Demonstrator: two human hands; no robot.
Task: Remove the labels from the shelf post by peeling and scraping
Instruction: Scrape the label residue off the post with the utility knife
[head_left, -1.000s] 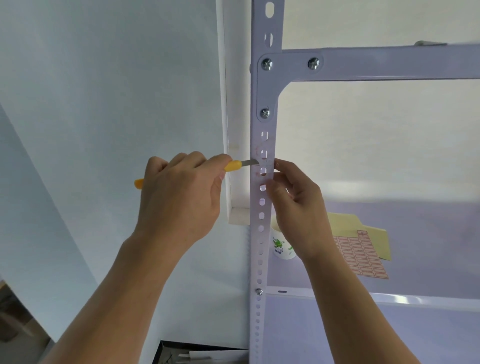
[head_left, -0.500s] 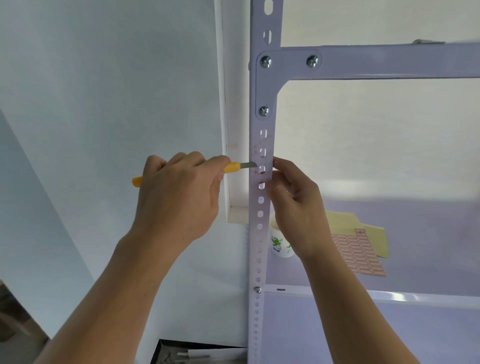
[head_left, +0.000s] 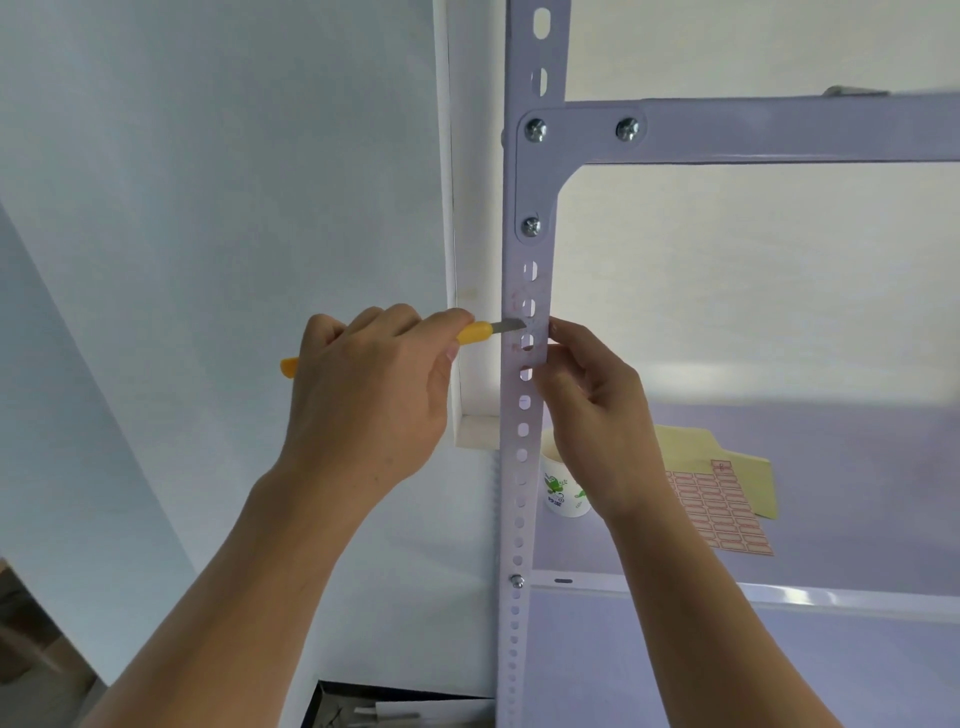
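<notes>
A white perforated shelf post (head_left: 523, 467) runs up the middle of the head view. Faint reddish label residue (head_left: 519, 347) clings to it around the slots at hand height. My left hand (head_left: 374, 395) grips a yellow-handled utility knife (head_left: 475, 332); its short blade lies flat against the post's front face. My right hand (head_left: 592, 410) holds the post's right edge, fingers curled round it just below the blade.
A paper cup (head_left: 561, 491) with a green print stands on the lower shelf (head_left: 779, 595) behind the post. Beside it lies a sheet of red-bordered labels (head_left: 719, 512) on yellow backing paper (head_left: 748, 467). A bolted crossbar (head_left: 779, 130) spans above. A dark box (head_left: 363, 709) sits at the bottom.
The knife blade has shifted slightly upward on the post. Both hands stay at almost the same spot.
</notes>
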